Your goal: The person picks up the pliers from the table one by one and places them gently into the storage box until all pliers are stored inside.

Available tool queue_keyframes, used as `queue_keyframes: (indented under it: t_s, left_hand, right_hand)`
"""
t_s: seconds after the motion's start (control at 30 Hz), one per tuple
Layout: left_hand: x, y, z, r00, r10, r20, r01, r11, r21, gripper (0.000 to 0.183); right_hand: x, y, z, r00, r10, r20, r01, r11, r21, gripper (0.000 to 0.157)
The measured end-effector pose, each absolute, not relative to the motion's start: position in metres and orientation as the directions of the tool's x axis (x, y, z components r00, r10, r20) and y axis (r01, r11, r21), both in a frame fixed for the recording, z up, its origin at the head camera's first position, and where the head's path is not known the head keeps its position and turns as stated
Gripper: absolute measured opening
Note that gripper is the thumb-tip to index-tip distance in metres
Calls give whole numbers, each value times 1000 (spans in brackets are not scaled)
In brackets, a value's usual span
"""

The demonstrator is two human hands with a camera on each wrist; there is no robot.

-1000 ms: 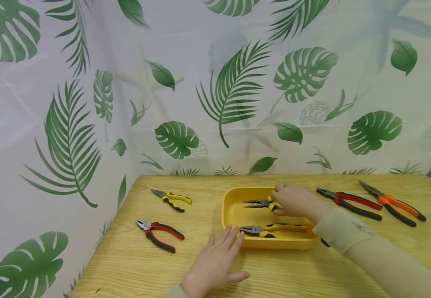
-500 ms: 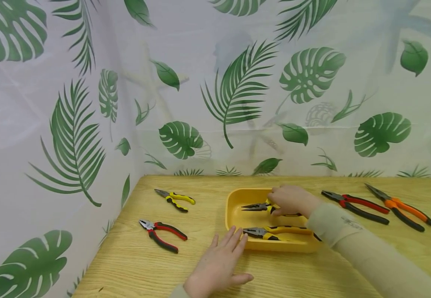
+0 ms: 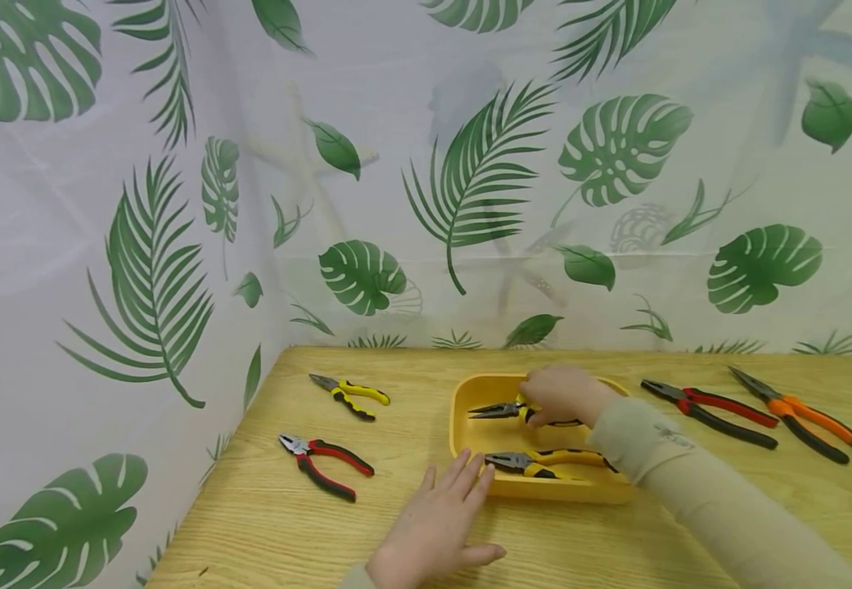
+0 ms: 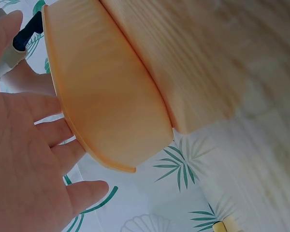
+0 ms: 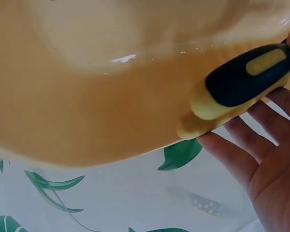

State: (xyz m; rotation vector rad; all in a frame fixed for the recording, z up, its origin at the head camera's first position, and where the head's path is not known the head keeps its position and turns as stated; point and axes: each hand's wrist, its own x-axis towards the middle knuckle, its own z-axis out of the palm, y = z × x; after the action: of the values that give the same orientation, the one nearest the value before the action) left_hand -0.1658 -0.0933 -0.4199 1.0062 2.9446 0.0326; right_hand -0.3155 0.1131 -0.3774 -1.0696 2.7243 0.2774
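Inside the yellow tray (image 3: 543, 488), toward its far side, my right hand (image 3: 567, 393) grips long-nose pliers (image 3: 495, 411) by their yellow-and-black handles, jaws pointing left. The right wrist view shows a handle end (image 5: 246, 72) beside the fingers of my right hand (image 5: 275, 164). A second pair of yellow-and-black pliers (image 3: 543, 460) lies along the near side of the tray. My left hand (image 3: 433, 523) has its fingers spread, the tips touching the tray's near left corner. From the left wrist, the left hand (image 4: 34, 145) meets the rim of the tray (image 4: 106, 92).
On the table's left lie small yellow-and-black pliers (image 3: 352, 396) and red-and-black pliers (image 3: 326, 468). To the tray's right are red-and-black pliers (image 3: 713, 411) and orange-and-black pliers (image 3: 801, 413). A leaf-patterned curtain (image 3: 396, 204) hangs behind the wooden table (image 3: 249, 523).
My right hand has shifted left inside the tray, bringing the long-nose pliers closer to its left wall. My left hand stays at the tray's corner. The head view has turned slightly left.
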Motion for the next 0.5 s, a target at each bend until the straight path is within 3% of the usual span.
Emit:
queue_keyframes:
  t_s: [0.27,0.5]
  left_hand:
    - [-165,-94,-419,-789,614,-20,613,789,32,83]
    - [-165,-95,-419,-788,615,-20,614,789,36,83]
  right_hand:
    - [-313,106,-384,-716,-644,-270,-685,722,94,24]
    - [-310,100,-394,-713,-627,-315,-683,721,112,26]
